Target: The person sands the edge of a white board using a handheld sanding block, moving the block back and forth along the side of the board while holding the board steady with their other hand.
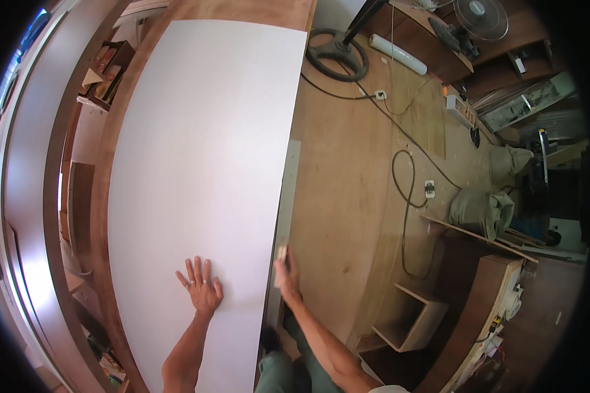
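A long white sheet (196,131) lies on a brown wooden work surface (242,10). Flat on the sheet rests my left hand (202,288), fingers spread and a ring on one of them, holding nothing. At the sheet's right edge my right hand (288,278) is closed round a small pale wooden block (281,265). The block stands upright against or close beside that edge; whether it touches I cannot tell. Past the edge, a narrow grey strip (287,183) shows below the sheet.
Black cables with a socket (429,189) trail over the plywood floor (341,229) at right. A fan base (337,56) and a white roll (397,54) lie farther off. Grey sacks (482,209) and an open wooden box (410,318) stand right. Shelves (105,75) line the left.
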Demonstrator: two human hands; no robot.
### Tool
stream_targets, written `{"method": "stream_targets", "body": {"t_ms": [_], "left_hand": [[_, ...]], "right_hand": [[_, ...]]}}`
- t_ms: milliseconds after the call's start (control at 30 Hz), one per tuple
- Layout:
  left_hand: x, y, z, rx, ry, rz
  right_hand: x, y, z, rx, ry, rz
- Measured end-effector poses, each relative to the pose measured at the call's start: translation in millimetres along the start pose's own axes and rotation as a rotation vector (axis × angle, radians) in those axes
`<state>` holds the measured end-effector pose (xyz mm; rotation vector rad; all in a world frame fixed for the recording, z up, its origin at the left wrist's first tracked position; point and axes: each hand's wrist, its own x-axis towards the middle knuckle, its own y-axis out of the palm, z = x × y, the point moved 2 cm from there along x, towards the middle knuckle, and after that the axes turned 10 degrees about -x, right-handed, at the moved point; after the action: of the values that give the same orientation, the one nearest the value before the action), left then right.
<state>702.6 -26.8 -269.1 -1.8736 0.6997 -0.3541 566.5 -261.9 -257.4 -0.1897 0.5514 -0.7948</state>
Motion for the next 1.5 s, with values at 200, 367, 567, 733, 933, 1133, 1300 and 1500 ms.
{"method": "stream_targets", "body": {"t_ms": [200, 367, 567, 733, 933, 1133, 1300, 1500], "left_hand": [[-4.1, 5.6, 4.5, -0.022, -0.016, -0.023], [-0.4, 6.6, 2.6, 0.002, -0.013, -0.043], [-3.3, 4.3, 0.6, 0.037, -0.029, -0.029], [43.9, -15.6, -28.4, -0.207, 0.095, -0.301], [216.4, 10.2, -68.2, -0.177, 0.125, -0.138], [249.1, 17.8, -68.6, -0.033, 0.050, -0.160], [246.2, 17.3, -67.3, 0.011, 0.011, -0.087], [248.2, 16.1, -68.8, 0.007, 0.026, -0.086]], "right_hand": [[29.3, -63.3, 15.8, 0.129, 0.028, -0.106], [23.6, -57.6, 22.5, 0.202, 0.034, -0.116], [20.2, -10.0, 11.7, 0.226, 0.014, -0.057], [33.6, 3.4, 10.9, 0.306, -0.029, -0.007], [9.2, 7.0, 11.4, 0.214, 0.050, 0.050], [47.1, -25.3, 18.8, 0.458, 0.177, 0.007], [122.7, -71.3, 35.3, 0.874, 0.509, 0.160], [166.0, -61.8, 58.4, 0.956, 0.335, 0.470]]}}
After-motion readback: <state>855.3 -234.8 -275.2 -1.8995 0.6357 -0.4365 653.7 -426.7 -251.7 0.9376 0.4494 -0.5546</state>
